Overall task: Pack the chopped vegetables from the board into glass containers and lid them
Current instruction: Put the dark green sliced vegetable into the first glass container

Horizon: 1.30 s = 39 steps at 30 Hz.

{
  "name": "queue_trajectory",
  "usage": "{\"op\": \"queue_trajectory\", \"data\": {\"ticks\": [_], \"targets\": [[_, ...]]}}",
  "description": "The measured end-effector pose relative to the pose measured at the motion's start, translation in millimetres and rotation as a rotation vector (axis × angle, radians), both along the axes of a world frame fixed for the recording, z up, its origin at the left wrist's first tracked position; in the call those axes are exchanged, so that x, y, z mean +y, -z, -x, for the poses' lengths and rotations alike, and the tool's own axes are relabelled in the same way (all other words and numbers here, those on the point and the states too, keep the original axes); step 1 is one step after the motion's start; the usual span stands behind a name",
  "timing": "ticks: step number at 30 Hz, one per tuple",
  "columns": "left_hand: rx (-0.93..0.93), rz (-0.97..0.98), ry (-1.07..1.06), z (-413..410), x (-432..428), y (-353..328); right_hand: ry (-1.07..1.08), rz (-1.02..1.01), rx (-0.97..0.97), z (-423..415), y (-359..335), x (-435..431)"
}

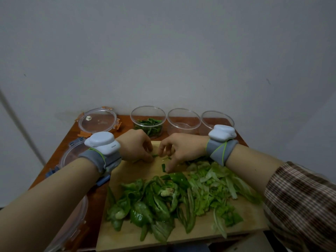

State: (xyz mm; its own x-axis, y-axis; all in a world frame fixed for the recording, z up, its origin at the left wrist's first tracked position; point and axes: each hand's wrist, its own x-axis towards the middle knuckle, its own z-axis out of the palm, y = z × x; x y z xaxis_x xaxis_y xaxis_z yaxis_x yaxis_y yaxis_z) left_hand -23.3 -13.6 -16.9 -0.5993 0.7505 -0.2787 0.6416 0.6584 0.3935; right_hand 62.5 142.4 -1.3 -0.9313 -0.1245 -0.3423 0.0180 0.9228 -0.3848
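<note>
Head view. A wooden cutting board lies on the red-brown bench at 6 o'clock in the frame. On it, chopped green pepper pieces are heaped toward 7 o'clock and pale lettuce shreds toward 4 o'clock, the two piles touching.

Beyond the board, at 12 to 1 o'clock, three round glass containers stand in a row. The left container holds dark chopped greens. The middle container and the right container show no vegetables, and the right one is partly hidden.

At 9 to 10 o'clock of the board lie an orange-clipped lid and a blue-clipped lid; a third lid lies at 8 o'clock.

Both hands meet over the board's far edge. The left hand is curled, its fingertips pinching a small green strip. The right hand points its bent, spread fingers down, one fingertip touching a dark green scrap; whether it grips anything cannot be told.

Each wrist carries a pale strapped device.
</note>
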Motion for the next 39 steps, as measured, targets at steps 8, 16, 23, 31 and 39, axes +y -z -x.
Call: {"op": "queue_trajectory", "data": {"ticks": [8,16,23,31,39], "targets": [[-0.023,0.036,-0.067,4,-1,-1,0.036,0.004,0.020,3,5,-1],[-0.089,-0.017,-0.108,4,4,0,0.038,-0.046,0.125,2,10,-12],[-0.179,-0.117,-0.181,7,-1,0,0.092,0.031,0.127,6,8,-3],[-0.302,-0.398,-0.317,21,-7,-20,0.354,0.402,0.227,26,-20,15],[-0.186,-0.798,-0.627,60,21,-22,0.646,0.540,0.563,96,-22,13]]}}
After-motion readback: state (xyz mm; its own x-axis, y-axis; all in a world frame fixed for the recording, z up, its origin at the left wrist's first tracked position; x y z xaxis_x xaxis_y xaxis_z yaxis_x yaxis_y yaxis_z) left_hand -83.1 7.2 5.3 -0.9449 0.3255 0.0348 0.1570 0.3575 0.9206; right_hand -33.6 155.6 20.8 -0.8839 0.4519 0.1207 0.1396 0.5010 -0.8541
